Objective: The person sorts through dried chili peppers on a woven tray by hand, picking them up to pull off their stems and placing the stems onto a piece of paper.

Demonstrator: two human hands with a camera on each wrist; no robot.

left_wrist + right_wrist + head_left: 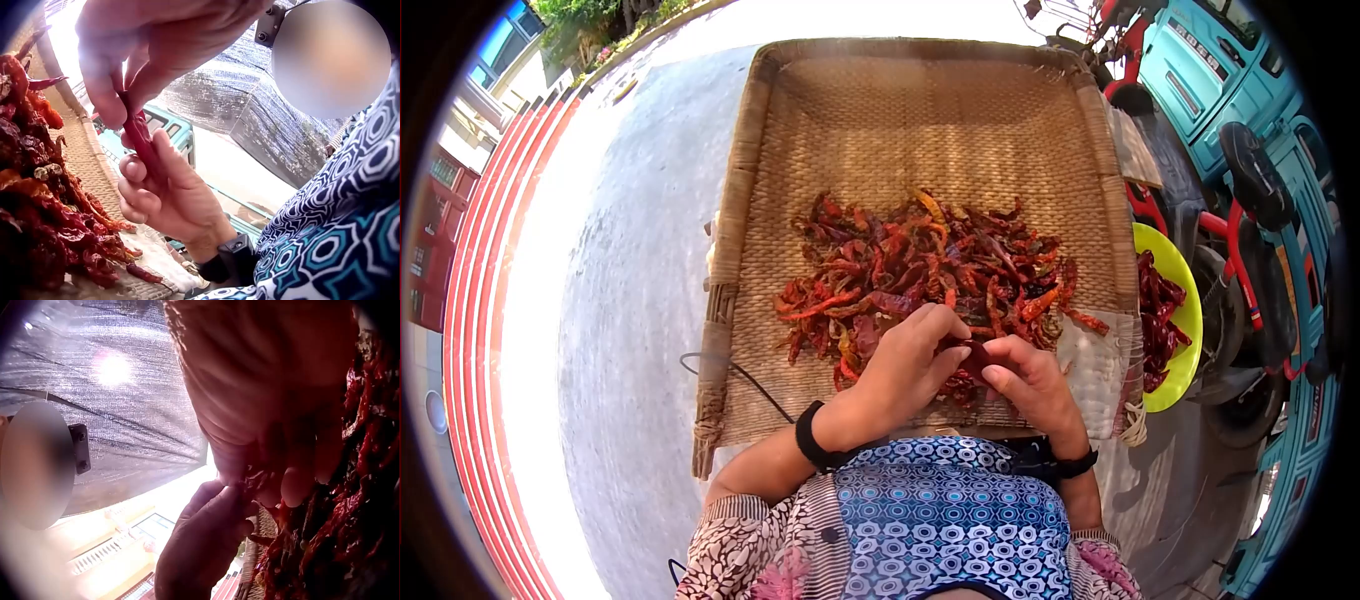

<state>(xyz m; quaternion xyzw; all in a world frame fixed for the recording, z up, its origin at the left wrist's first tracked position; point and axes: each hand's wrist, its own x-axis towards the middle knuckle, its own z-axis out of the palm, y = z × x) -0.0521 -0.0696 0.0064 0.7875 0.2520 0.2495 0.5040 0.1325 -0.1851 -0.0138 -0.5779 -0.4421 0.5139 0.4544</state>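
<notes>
One dark red dried chili (973, 362) (144, 140) is held between the two hands, above the near edge of a chili heap (920, 262). The left hand (905, 365) (169, 44) pinches its upper end between thumb and fingertips. Around the lower part, the right hand (1035, 390) (172, 200) curls its fingers, thumb on the side. In the right wrist view both hands meet, the left hand (200, 550) below and the right hand (269, 394) above; the chili between them is mostly hidden there.
The heap lies in a large woven tray (920, 120) with raised rims. A yellow-green bowl (1190, 310) of dark red chilies stands right of the tray. Beyond it are a red-framed cycle and a turquoise vehicle (1200, 75). Red-edged steps (495, 250) run along the left.
</notes>
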